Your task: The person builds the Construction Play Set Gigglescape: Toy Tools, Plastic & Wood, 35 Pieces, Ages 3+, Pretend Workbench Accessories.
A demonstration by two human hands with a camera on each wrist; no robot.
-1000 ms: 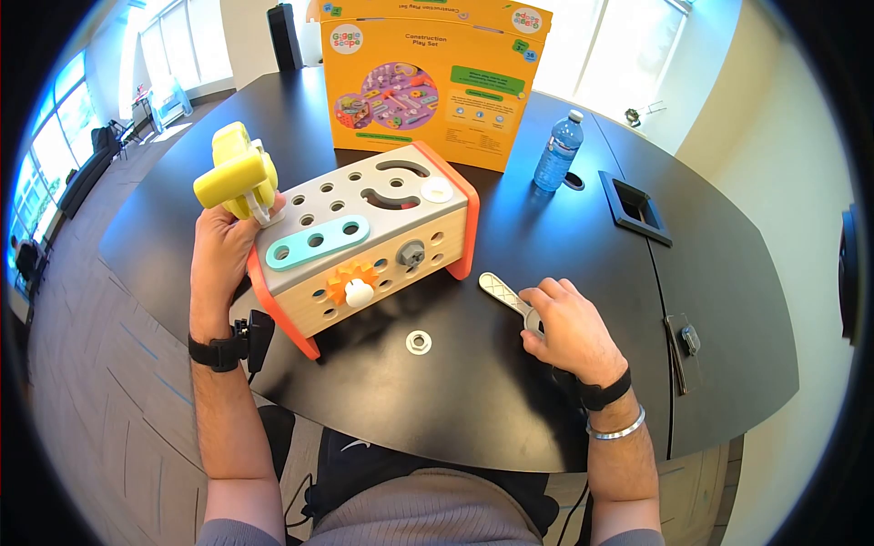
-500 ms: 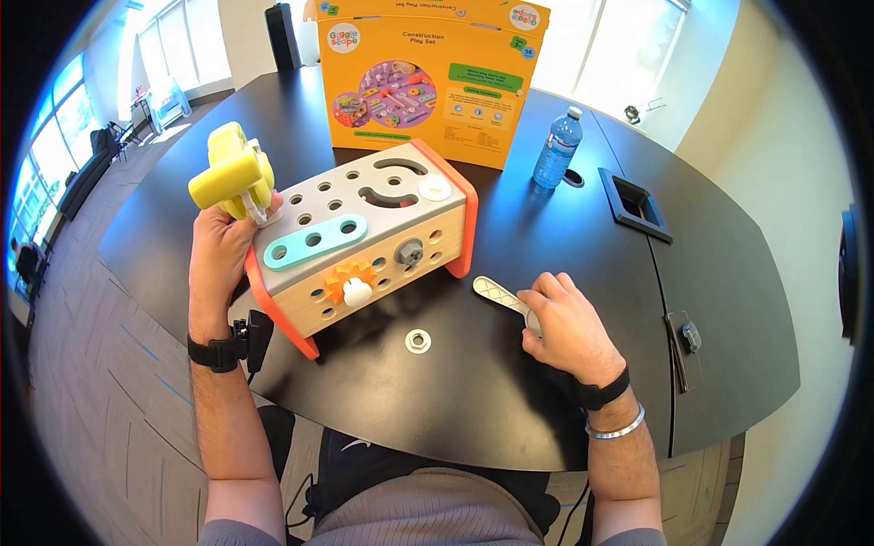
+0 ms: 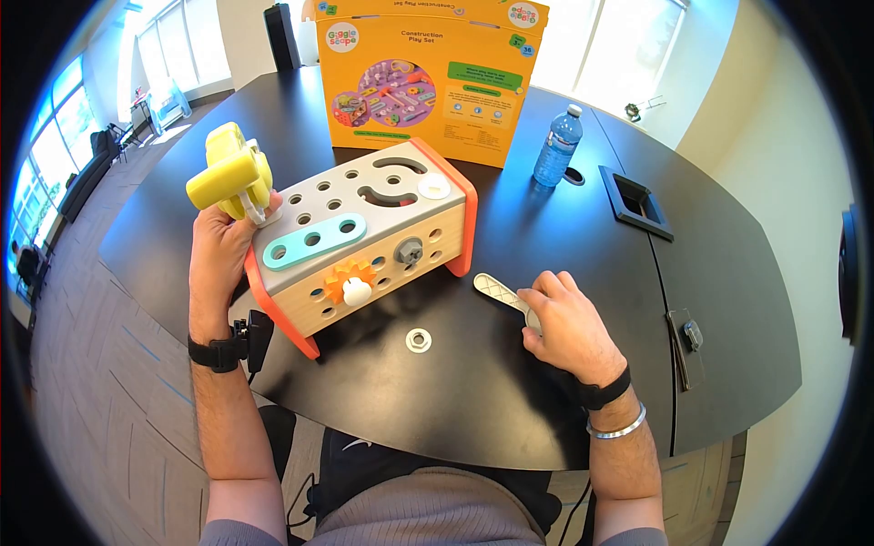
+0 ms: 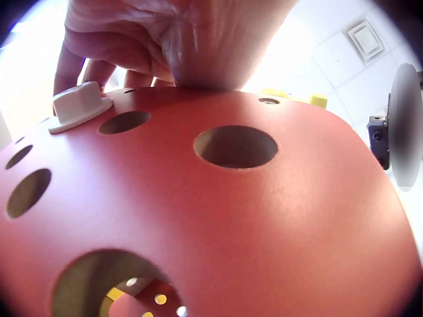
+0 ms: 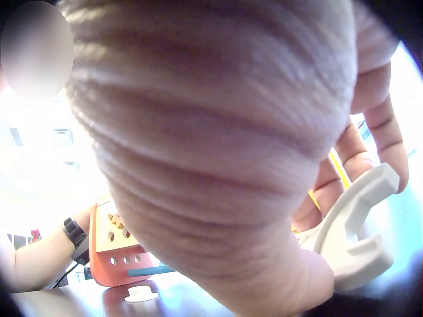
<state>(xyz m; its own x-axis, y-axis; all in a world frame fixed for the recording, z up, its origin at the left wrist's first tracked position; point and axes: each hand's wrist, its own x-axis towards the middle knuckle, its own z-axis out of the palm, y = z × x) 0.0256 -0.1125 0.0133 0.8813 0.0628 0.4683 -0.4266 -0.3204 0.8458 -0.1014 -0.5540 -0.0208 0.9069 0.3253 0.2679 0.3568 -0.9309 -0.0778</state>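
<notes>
In the head view, the left hand (image 3: 218, 255) grips the left end of the wooden toy box (image 3: 382, 278), its thumb beside the base of an upright yellow piece (image 3: 228, 173). Some of its fingers are hidden; in the left wrist view, the hand (image 4: 172, 39) lies against the top edge of the red end panel (image 4: 218, 211), near a white bolt (image 4: 79, 105). The right hand (image 3: 574, 332) pinches the head of a pale wrench (image 3: 498, 291) low over the table, handle pointing left. Its thumb and fingers lie around the open-ended head (image 5: 357, 238) in the right wrist view.
A white nut (image 3: 418, 340) lies on the black table (image 3: 437, 409) between the hands. Behind the toy box stand an orange carton (image 3: 419, 82) and a water bottle (image 3: 557, 147). A recessed table socket (image 3: 635, 205) is at the right.
The right hand's fingers have settled slightly further over the wrench's head, and the wrench has shifted slightly left. The left hand has kept its hold on the toy box.
</notes>
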